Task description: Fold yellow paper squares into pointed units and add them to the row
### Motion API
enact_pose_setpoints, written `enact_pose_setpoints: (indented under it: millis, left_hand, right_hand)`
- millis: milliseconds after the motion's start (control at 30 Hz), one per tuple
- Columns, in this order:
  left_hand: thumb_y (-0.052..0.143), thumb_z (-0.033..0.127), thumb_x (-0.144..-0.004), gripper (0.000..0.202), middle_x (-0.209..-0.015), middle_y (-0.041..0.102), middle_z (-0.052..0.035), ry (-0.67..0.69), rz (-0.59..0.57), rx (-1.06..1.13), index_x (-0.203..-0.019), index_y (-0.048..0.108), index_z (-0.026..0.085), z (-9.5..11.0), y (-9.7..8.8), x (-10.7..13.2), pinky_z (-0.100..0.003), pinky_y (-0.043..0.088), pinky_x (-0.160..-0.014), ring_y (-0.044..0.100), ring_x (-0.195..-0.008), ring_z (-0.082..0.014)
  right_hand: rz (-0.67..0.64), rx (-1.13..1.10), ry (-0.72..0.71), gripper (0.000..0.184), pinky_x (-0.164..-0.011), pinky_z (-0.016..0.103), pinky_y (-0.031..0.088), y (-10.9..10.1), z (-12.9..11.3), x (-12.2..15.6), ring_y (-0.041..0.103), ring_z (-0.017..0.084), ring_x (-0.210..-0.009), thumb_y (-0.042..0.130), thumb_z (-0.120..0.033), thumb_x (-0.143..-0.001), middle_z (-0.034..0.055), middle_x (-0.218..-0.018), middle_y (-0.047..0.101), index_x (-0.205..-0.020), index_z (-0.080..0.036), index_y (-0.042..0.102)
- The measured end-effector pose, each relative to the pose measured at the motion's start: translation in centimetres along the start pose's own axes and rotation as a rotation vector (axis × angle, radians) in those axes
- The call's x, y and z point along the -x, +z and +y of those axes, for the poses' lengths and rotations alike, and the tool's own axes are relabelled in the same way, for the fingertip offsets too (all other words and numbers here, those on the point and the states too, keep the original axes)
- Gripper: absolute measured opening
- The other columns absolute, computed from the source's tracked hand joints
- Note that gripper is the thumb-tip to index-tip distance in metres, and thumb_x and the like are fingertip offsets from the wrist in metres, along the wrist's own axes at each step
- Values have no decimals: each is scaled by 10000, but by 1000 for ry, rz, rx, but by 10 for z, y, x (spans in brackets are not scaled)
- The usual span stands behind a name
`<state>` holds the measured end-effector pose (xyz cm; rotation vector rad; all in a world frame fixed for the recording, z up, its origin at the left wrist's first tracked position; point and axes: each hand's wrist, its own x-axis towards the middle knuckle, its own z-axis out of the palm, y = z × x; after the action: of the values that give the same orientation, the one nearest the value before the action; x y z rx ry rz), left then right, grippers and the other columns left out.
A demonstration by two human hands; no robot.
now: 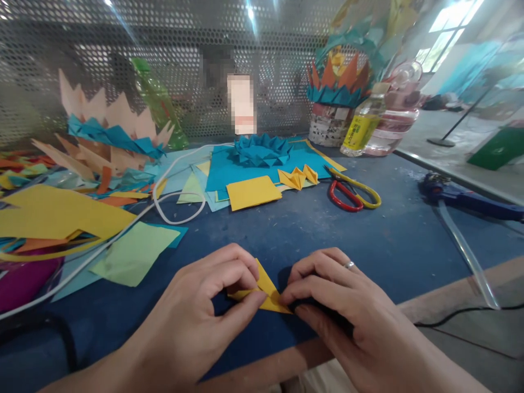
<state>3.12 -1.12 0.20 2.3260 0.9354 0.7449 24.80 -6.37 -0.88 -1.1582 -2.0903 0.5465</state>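
A small piece of yellow paper [268, 286], folded to a pointed shape, lies low over the blue table near its front edge. My left hand [221, 286] pinches its left part between thumb and fingers, which hide some of the folds. At the right-hand corner, the fingertips of my right hand [327, 289] close on the paper; a ring is on one finger. Beyond my hands lie a stack of yellow paper squares [254, 192] and several folded yellow pieces [298, 177]. Scissors [355, 191] with red and yellow handles rest to their right.
A blue paper lotus [262, 150] sits on blue sheets behind. Left are a pink paper lotus [110, 117], loose paper and a white cord [180, 222]. A bottle [364, 123] stands back right; a glue gun [470, 196] lies at the right edge.
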Motion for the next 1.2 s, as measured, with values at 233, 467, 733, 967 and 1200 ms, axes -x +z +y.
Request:
enact_pose_setpoints:
  millis: [233,467,733,967,1200]
  left_hand:
    - [565,120,-907,192,-876,629,52,0,-14,13,-739,602,206,0,-1,3,-158,455,-704,624,-811,-60]
    - [560,116,-914,193,-868,611,54,-28,-9,51,-742,573,204,-3,1,3,-181,442,-699,607,-804,-70]
    - [554,124,-922,204,-863,615,46,-32,-24,98,-731,571,196,-2,2,3,-186,455,-702,611,-797,-73]
    - [561,124,-910,220,-845,614,51,-59,-26,87,-701,564,193,2,1,0,-178,458,-671,607,-751,-64]
    - [608,128,-846,114,-934,592,52,-127,25,14,-837,564,233,0,2,2,-220,467,-721,599,-816,-99]
  right_hand:
    - [114,12,-110,384,-811,295,520,0,3,6,557,176,-966,465,13,-820,43,-1036,673,-894,-223,758]
    - [237,46,-160,361,-779,276,547,2,0,8,580,178,-949,456,27,-842,66,-993,696,-819,-183,749]
    - [216,216,-271,345,-773,233,584,10,9,7,605,177,-977,457,-113,-957,59,-1102,708,-1079,-242,752]
    - [350,305,-271,248,-776,223,608,30,17,5,677,153,-876,555,-233,-983,12,-980,727,-909,-312,778]
    - [399,295,-258,323,-816,225,595,37,18,5,692,145,-865,506,-281,-1018,13,-907,736,-824,-284,766]
